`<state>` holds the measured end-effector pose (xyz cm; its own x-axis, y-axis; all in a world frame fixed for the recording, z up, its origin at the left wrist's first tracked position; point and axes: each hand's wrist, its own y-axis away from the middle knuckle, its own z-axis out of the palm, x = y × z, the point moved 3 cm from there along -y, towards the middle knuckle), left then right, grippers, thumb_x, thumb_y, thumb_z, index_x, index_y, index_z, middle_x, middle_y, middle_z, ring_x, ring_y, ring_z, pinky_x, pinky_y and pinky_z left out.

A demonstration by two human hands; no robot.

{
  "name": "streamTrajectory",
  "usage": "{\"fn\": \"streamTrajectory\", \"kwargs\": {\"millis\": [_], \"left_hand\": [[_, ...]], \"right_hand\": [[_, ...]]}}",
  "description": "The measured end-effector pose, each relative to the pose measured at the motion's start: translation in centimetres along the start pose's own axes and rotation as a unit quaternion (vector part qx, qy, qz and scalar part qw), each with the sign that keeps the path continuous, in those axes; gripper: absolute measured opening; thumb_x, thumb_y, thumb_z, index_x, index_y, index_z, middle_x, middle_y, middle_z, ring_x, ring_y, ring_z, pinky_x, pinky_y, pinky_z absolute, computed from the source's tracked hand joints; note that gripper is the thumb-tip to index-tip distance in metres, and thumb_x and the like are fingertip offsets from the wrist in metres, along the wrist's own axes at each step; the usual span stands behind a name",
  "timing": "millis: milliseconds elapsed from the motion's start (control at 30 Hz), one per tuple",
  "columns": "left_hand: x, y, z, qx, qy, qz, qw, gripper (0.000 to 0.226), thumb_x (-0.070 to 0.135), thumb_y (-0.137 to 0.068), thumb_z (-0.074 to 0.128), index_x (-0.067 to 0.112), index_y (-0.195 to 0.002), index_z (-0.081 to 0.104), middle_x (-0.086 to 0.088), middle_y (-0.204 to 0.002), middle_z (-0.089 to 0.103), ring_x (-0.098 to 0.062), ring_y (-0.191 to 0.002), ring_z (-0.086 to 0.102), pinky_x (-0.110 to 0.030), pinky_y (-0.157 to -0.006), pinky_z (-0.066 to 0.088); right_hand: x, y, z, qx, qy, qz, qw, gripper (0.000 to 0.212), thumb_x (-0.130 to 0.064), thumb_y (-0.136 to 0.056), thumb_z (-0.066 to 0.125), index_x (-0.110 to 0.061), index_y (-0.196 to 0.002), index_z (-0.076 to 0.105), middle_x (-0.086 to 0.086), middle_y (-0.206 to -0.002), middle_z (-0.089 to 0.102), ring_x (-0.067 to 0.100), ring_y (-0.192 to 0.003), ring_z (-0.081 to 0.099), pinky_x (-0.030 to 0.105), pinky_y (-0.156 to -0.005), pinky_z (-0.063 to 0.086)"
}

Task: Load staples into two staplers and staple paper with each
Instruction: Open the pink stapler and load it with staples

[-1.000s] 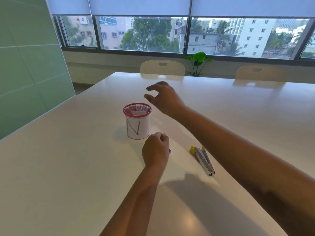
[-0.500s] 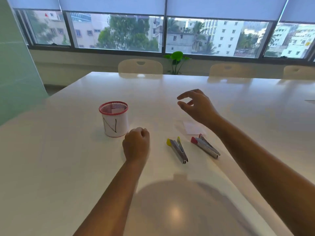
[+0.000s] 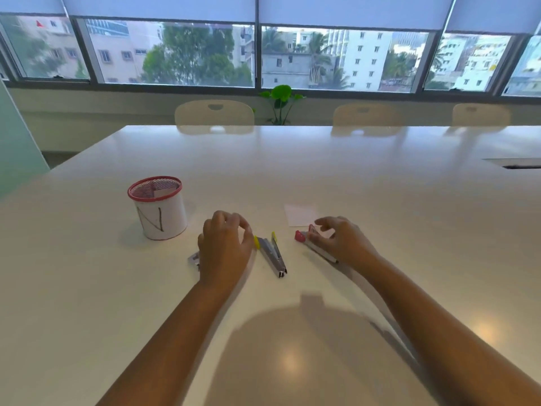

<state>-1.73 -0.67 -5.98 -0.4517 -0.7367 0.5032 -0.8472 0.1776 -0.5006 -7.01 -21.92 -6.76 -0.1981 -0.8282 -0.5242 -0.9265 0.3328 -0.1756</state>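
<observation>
— Where are the staplers?
— The yellow-tipped stapler (image 3: 271, 254) lies open on the white table (image 3: 380, 186), between both hands. The right hand (image 3: 341, 240) curls its fingers on the red-tipped stapler (image 3: 304, 239), near the paper (image 3: 301, 214).
— And the left hand (image 3: 224, 249)?
— Loosely curled; if it holds something, I cannot tell.

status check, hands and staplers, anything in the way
Left hand curled beside yellow stapler, grip unclear. Right hand fingers closing on red stapler. Paper just beyond. Nothing blocking.
</observation>
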Motion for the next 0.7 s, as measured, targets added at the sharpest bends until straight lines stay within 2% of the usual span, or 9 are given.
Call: {"fn": "streamTrajectory", "kwargs": {"millis": [100,233,300,367,467,567,700], "left_hand": [[1.8,1.0,1.1,-0.095,0.015,0.068,0.993,0.027,0.043,-0.084,0.056,0.023,-0.102,0.058,0.002,-0.117,0.05,-0.018,-0.113,0.041,-0.033,-0.09,0.034],[2.6,2.6,2.7,-0.251,-0.036,0.141,0.957,0.051,0.061,-0.075,0.055,0.036,-0.119,0.048,0.013,-0.14,0.032,-0.012,-0.132,0.02,-0.04,-0.111,0.016],[2.2,2.8,3.1,-0.28,-0.05,0.144,0.948,0.051,0.06,-0.076,0.054,0.036,-0.121,0.047,0.013,-0.143,0.028,-0.011,-0.136,0.014,-0.042,-0.115,0.01],[1.8,2.6,3.1,-0.28,-0.05,0.143,0.948,0.047,0.056,-0.079,0.054,0.034,-0.12,0.048,0.012,-0.143,0.03,-0.01,-0.136,0.016,-0.041,-0.115,0.011],[1.4,2.1,3.0,-0.271,-0.062,0.151,0.949,0.041,0.052,-0.08,0.055,0.032,-0.115,0.052,0.011,-0.14,0.036,-0.011,-0.134,0.023,-0.04,-0.113,0.017],[0.9,1.7,2.6,-0.276,-0.065,0.151,0.947,0.034,0.049,-0.081,0.057,0.031,-0.109,0.054,0.011,-0.138,0.039,-0.012,-0.132,0.027,-0.04,-0.112,0.019],[0.1,1.3,1.9,-0.276,-0.053,0.139,0.95,0.029,0.046,-0.079,0.052,0.029,-0.102,0.056,0.01,-0.134,0.043,-0.012,-0.13,0.031,-0.039,-0.109,0.019]], "right_hand": [[-0.2,0.3,0.6,-0.032,0.068,-0.01,0.997,0.066,-0.055,-0.08,0.059,-0.016,-0.132,0.045,0.004,-0.121,0.055,0.02,-0.105,0.054,0.031,-0.087,0.045],[-1.1,0.8,1.4,0.022,0.123,-0.056,0.991,0.052,-0.045,-0.085,0.057,-0.014,-0.126,0.049,0.002,-0.11,0.059,0.014,-0.092,0.054,0.023,-0.08,0.048],[-1.0,0.9,1.5,0.049,0.115,-0.061,0.99,0.046,-0.041,-0.087,0.056,-0.013,-0.124,0.052,0.002,-0.103,0.06,0.013,-0.085,0.056,0.024,-0.076,0.052],[-0.9,0.8,1.3,0.055,0.091,-0.058,0.993,0.042,-0.038,-0.088,0.056,-0.014,-0.122,0.054,0.002,-0.101,0.061,0.014,-0.082,0.057,0.026,-0.073,0.054],[-1.4,0.6,0.7,0.064,-0.024,-0.05,0.996,0.043,-0.035,-0.09,0.055,-0.016,-0.129,0.05,0.004,-0.11,0.061,0.013,-0.084,0.058,0.024,-0.075,0.052],[-2.2,0.3,0.0,0.066,-0.163,-0.032,0.984,0.047,-0.028,-0.091,0.054,-0.012,-0.135,0.044,0.009,-0.115,0.056,0.013,-0.09,0.054,0.023,-0.079,0.046],[-2.9,0.9,-0.2,-0.002,-0.361,0.027,0.932,0.052,-0.019,-0.088,0.058,-0.009,-0.136,0.041,0.0,-0.097,0.058,0.02,-0.087,0.06,0.021,-0.071,0.051]]}}
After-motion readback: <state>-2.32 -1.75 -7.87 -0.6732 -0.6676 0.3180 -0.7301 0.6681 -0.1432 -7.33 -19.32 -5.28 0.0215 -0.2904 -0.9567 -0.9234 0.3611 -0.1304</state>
